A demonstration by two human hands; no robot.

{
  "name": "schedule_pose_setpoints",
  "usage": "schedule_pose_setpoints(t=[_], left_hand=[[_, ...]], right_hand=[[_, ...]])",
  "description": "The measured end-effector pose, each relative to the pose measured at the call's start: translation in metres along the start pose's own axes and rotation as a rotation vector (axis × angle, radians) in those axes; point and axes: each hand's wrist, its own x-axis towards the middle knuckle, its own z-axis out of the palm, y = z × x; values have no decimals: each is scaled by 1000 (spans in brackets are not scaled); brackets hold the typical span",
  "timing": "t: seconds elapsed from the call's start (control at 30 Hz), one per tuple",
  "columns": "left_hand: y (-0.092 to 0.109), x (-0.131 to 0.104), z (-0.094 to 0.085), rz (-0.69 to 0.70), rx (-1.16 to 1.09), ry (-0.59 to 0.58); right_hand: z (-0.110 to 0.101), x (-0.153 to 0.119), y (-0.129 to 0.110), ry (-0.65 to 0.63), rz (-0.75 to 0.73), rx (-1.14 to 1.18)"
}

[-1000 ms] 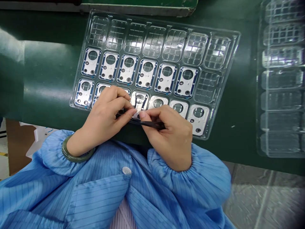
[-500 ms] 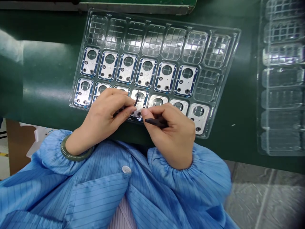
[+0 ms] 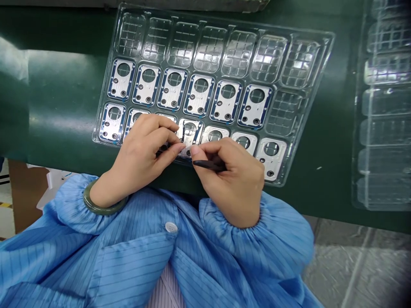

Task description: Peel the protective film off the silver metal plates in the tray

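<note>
A clear plastic tray point(image 3: 306, 115) holds silver metal plates, each with one large round hole and smaller holes. My left hand point(image 3: 150, 145) has thumb and fingers pinched on a thin dark strip point(image 3: 183, 131) over the left side of the middle front plate point(image 3: 192, 139). Blue edging shows on that plate's right side. In my right hand point(image 3: 233, 179) lies a black pen-like tool point(image 3: 209, 165). Its working tip is hidden, and the thumb and forefinger are close to the same plate's lower right. Front-row plates to the right, such as the end plate point(image 3: 272, 160), show no blue edging.
Blue-edged plates point(image 3: 229, 102) fill most of the tray's middle row. Another clear tray point(image 3: 382, 137) lies at the right on the green table point(image 3: 64, 85). A grey ledge point(image 3: 192, 3) runs along the back.
The view has shifted slightly, with the tray a little larger and higher. The dark strip now stands lower and more to the left, alongside the plate's left edge. Both hands keep their grips.
</note>
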Motion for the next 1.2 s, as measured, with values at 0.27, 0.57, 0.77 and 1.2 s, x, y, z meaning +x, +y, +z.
schedule_pose_setpoints(t=[0.27,0.57,0.77,1.2], left_hand=[[0,0,1,2,8,23],[0,0,2,4,4,33],[-1,0,3,6,14,28],[-1,0,5,39,29,61]], right_hand=[[1,-1,-1,1,28,-11],[1,0,-2,1,20,-19],[1,-1,-2,-4,25,-26],[1,-1,-2,-8,-11,-38]])
